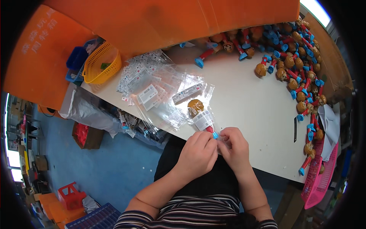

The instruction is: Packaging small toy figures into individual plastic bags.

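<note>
A small toy figure with a round brown head, red body and blue feet lies inside a clear plastic bag with a white printed label. It rests at the table's near edge, feet toward me. My left hand is closed, its fingertips pinching the near end of the bag beside the blue feet. From the other side my right hand pinches the same end with thumb and bent fingers. Both hands almost touch. Just beyond spreads a heap of flat clear bags with labels.
Many similar toy figures are piled along the table's far and right edges. A yellow basket stands at the far left, under orange panels. On the right are a pink basket and a dark strip. Bagged items hang below left.
</note>
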Demonstrator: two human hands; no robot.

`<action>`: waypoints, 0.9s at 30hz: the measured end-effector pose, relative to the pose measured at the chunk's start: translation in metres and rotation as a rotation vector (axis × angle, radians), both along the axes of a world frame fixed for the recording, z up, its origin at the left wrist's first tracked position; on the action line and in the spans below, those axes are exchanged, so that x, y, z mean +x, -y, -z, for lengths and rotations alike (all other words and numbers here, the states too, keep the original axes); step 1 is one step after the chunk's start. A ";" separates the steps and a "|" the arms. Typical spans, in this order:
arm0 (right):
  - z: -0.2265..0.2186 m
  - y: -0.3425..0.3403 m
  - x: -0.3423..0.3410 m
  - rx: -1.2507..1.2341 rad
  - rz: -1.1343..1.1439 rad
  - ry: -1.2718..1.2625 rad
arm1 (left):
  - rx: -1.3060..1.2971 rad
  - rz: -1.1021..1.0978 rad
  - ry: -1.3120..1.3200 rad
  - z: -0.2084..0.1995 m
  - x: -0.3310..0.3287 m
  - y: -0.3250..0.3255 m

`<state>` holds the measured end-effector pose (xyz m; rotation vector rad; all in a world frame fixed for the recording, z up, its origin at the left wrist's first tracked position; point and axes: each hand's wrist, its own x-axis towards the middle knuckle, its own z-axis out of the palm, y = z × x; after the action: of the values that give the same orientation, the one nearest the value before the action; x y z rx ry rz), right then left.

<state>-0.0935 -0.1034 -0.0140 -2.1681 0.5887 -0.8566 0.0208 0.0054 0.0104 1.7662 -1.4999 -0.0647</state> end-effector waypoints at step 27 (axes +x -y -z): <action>-0.028 -0.002 -0.016 1.322 -0.014 -0.064 | -0.105 -0.124 0.043 0.024 -0.028 -0.012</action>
<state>-0.1098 -0.1011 0.0145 -0.9746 0.8362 -0.2031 -0.0068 0.0175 -0.0134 1.7820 -1.3948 0.1137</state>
